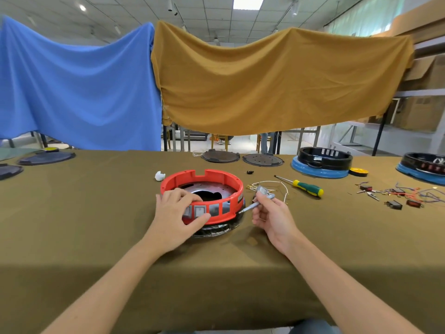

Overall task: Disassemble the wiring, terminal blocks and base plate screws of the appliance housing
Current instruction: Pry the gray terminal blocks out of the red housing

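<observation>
Hands (pixel 177 212) on red housing (pixel 204 189)

One head-worn wide-angle view looks forward and down, close over the tabletop (pixel 96 225), toward hanging cloths (pixel 265 80).

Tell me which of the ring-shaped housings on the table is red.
The red housing, nearest the person, gripped by the left hand. The two others, at the far right, are black on blue bases.

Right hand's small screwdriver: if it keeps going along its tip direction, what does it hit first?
Probably the red housing: the right hand aims the small screwdriver left and slightly down at its lower right rim. Depth is unclear.
</observation>
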`<state>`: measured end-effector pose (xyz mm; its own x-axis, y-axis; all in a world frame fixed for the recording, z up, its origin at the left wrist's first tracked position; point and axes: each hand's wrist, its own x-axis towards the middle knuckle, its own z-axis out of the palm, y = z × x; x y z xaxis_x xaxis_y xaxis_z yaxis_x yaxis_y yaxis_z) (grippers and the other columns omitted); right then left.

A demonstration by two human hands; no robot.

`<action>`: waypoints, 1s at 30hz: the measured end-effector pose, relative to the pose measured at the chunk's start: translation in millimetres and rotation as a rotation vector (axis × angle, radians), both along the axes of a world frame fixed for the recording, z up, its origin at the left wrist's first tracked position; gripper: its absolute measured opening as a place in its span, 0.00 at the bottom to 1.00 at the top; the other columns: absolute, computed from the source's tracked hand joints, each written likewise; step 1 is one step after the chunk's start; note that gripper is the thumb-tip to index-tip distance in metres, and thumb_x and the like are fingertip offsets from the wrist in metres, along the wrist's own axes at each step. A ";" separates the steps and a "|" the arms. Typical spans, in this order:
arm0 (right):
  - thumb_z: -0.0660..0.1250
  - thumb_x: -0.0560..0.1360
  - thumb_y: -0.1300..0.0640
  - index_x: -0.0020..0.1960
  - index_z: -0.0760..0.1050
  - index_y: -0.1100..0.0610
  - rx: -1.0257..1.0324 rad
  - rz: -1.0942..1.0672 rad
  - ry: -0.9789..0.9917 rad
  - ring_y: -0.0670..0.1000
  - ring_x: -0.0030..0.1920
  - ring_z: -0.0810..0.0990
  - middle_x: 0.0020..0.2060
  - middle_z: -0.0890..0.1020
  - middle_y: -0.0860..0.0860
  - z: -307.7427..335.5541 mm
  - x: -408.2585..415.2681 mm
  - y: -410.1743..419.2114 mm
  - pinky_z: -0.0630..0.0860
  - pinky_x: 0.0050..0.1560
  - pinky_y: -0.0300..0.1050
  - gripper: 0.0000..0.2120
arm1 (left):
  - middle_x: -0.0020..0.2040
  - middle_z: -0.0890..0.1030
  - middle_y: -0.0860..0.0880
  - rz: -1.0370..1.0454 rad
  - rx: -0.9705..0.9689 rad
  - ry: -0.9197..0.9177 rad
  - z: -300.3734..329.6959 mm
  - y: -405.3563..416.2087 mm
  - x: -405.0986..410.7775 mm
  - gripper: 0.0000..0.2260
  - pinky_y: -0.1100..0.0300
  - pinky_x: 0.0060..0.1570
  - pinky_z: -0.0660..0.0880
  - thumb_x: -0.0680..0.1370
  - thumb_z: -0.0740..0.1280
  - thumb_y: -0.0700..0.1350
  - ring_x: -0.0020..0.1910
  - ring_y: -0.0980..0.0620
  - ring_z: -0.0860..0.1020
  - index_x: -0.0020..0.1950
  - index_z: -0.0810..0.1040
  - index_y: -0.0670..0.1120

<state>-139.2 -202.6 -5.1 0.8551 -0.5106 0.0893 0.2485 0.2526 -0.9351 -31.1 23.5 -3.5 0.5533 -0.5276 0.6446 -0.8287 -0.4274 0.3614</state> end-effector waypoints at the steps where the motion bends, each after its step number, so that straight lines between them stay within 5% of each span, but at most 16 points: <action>1: 0.66 0.81 0.56 0.43 0.78 0.59 0.005 0.007 -0.009 0.49 0.27 0.75 0.27 0.77 0.52 0.2 -0.4 -0.2 0.75 0.30 0.42 0.10 | 0.51 0.72 0.55 0.003 -0.020 -0.001 -4.1 -0.3 -0.8 0.24 0.41 0.67 0.62 0.71 0.60 0.68 0.57 0.56 0.65 0.56 0.77 0.53; 12: 0.67 0.80 0.57 0.46 0.78 0.59 -0.062 -0.012 -0.078 0.51 0.35 0.78 0.33 0.81 0.54 10.1 -9.1 16.7 0.78 0.40 0.46 0.06 | 0.51 0.72 0.55 0.042 -0.025 -0.021 -7.4 -1.4 3.2 0.22 0.39 0.64 0.66 0.72 0.64 0.65 0.56 0.55 0.67 0.54 0.76 0.50; 20: 0.59 0.84 0.52 0.48 0.74 0.59 -0.614 -0.043 -0.220 0.46 0.37 0.80 0.35 0.81 0.50 51.2 12.4 62.3 0.78 0.41 0.38 0.12 | 0.51 0.71 0.56 0.039 -0.015 -0.015 -5.8 -1.1 2.2 0.25 0.39 0.65 0.65 0.72 0.57 0.69 0.56 0.56 0.65 0.55 0.76 0.51; 23: 0.59 0.84 0.51 0.47 0.72 0.57 -0.723 -0.022 -0.185 0.48 0.36 0.80 0.35 0.80 0.52 51.7 23.2 68.9 0.79 0.40 0.43 0.12 | 0.50 0.72 0.56 0.025 -0.035 -0.005 -5.4 -1.2 2.4 0.24 0.38 0.65 0.64 0.74 0.55 0.68 0.55 0.56 0.65 0.54 0.76 0.51; 30: 0.60 0.84 0.53 0.44 0.72 0.56 -0.820 -0.052 -0.150 0.45 0.30 0.78 0.29 0.78 0.48 41.9 32.0 69.2 0.76 0.34 0.36 0.12 | 0.51 0.71 0.56 0.031 -0.029 -0.004 -5.8 -1.4 3.7 0.26 0.36 0.65 0.64 0.73 0.55 0.68 0.55 0.57 0.64 0.55 0.77 0.50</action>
<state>-107.2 -133.4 36.8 0.7817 -0.2729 0.5608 0.3775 -0.5087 -0.7737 -27.4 22.0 -9.3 0.5666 -0.4909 0.6618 -0.8165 -0.4424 0.3709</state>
